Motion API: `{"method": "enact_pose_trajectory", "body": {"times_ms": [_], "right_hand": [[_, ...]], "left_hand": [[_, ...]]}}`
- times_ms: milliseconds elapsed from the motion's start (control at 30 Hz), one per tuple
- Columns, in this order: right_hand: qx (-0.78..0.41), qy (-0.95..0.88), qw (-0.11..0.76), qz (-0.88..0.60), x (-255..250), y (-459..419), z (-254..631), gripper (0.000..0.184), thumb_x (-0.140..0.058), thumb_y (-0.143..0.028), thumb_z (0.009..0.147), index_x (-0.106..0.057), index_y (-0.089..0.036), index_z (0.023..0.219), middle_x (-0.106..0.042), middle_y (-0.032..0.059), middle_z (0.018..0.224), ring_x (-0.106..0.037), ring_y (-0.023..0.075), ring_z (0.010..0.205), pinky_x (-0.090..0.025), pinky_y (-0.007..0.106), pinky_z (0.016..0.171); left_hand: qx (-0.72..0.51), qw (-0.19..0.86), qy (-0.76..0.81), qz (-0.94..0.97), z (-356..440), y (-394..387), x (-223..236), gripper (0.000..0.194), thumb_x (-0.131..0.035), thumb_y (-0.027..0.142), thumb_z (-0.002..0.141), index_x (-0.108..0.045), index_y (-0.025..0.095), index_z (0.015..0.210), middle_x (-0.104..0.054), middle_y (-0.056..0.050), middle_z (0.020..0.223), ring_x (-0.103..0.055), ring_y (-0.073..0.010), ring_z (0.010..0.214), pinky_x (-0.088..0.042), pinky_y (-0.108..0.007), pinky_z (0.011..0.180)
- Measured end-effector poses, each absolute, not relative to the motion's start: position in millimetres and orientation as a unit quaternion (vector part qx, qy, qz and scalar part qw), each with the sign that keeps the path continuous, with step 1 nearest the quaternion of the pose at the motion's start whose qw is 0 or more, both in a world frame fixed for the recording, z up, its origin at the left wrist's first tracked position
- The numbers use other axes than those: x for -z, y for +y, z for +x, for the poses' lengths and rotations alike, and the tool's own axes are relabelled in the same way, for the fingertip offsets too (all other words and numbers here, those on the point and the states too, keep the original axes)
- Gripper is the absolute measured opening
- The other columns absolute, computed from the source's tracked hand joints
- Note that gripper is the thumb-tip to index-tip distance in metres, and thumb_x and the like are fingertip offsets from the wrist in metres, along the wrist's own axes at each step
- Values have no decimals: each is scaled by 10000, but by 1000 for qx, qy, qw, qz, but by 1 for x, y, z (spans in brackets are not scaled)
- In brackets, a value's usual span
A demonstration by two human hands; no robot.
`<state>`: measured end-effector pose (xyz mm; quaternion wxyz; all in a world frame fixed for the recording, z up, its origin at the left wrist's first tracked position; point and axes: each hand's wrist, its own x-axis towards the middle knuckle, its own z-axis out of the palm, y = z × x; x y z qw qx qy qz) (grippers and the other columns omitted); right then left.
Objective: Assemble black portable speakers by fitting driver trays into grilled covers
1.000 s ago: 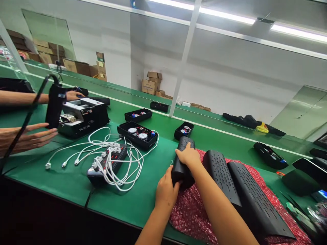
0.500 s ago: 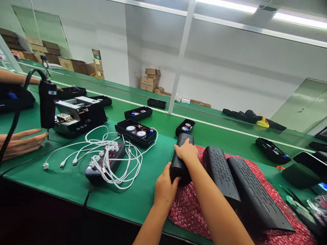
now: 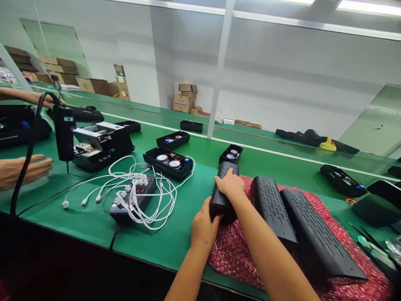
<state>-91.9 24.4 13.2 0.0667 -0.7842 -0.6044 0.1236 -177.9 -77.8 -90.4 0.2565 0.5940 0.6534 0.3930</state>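
My left hand point(image 3: 203, 230) grips the near end of a black speaker housing point(image 3: 219, 204) with rounded sides and a patterned top. From above, my right hand point(image 3: 231, 184) holds the same housing, its fingers wrapped over the far part. The housing is over the left edge of pink bubble wrap point(image 3: 227, 257); its underside is hidden. Just right of my hands, a black patterned cover point(image 3: 272, 207) and a longer one point(image 3: 316, 230) lie side by side on the wrap. Beyond the housing sits an open black case point(image 3: 231, 154) with speaker cones and wires inside.
A power strip point(image 3: 147, 194) tangled in white cables point(image 3: 163, 221) lies left of my hands. Behind it are open speaker cases point(image 3: 169, 163). A hanging electric screwdriver point(image 3: 64, 133) is farther left, near a co-worker's hand point(image 3: 26, 171). Tweezers point(image 3: 365, 234) lie at right.
The view has shifted slightly. Both my hands keep their hold on the housing. At the left, the co-worker's lower hand has drawn away from the screwdriver tip.
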Motion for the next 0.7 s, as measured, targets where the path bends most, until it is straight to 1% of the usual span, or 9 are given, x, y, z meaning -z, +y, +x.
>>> {"method": "enact_pose_trajectory", "body": {"times_ms": [100,167,367,533,567,600,633,667,700], "right_hand": [[-120,-609,73,-780,-13,24,-90,809,-444,-537,892,-207,-70,1509,-550,255,1300,-552,363,1190,-455,481,935],[-116,-610,75,-780,-13,23,-90,809,-437,-537,894,-215,-53,1504,-551,262,1297,-570,356,1168,-456,473,937],[-111,-614,81,-777,-14,21,-90,804,-424,-540,896,-225,-51,1503,-547,269,1300,-584,364,1144,-458,485,925],[-104,-611,97,-779,-8,19,-90,782,-406,-523,908,-245,-27,1491,-584,290,1222,-592,377,1122,-459,498,912],[-102,-607,103,-781,-6,18,-91,777,-408,-524,907,-261,-27,1485,-559,308,1245,-569,396,1150,-455,516,909],[-97,-604,110,-783,-6,17,-92,772,-419,-524,902,-271,-37,1483,-503,326,1305,-515,422,1211,-440,544,919],[-91,-603,116,-784,-6,16,-94,772,-439,-519,895,-264,-60,1490,-407,332,1394,-417,445,1297,-406,578,950],[-76,-609,127,-779,-8,14,-95,771,-462,-507,890,-241,-92,1502,-279,319,1481,-279,452,1379,-348,615,994],[-54,-621,144,-769,-11,12,-96,772,-480,-486,889,-207,-128,1515,-143,284,1544,-127,438,1433,-270,646,1037]], "left_hand": [[-393,255,651,598,-178,-78,90,577,-625,223,843,-431,146,1381,-659,-142,1159,-599,-299,1126,-462,-395,933],[-391,257,651,598,-179,-79,89,582,-626,225,841,-430,144,1383,-657,-146,1163,-603,-303,1121,-464,-399,934],[-392,250,651,600,-179,-80,91,605,-621,239,844,-412,148,1404,-645,-150,1195,-601,-301,1130,-467,-400,941],[-391,254,653,598,-178,-78,91,603,-625,248,837,-424,145,1396,-640,-153,1209,-596,-310,1137,-463,-406,948],[-390,253,654,597,-178,-78,91,603,-624,252,838,-424,144,1396,-640,-154,1210,-594,-313,1138,-462,-410,946],[-389,253,655,596,-178,-78,90,602,-622,256,839,-422,146,1396,-640,-152,1211,-596,-314,1135,-463,-412,941],[-389,254,657,593,-178,-78,90,598,-619,257,840,-423,151,1395,-641,-148,1211,-601,-314,1123,-465,-413,934],[-389,255,660,590,-179,-78,90,592,-616,257,840,-426,159,1391,-643,-142,1210,-611,-312,1102,-469,-412,922],[-388,257,662,587,-179,-78,90,587,-616,258,838,-429,167,1387,-645,-135,1206,-626,-309,1070,-475,-410,905]]}}
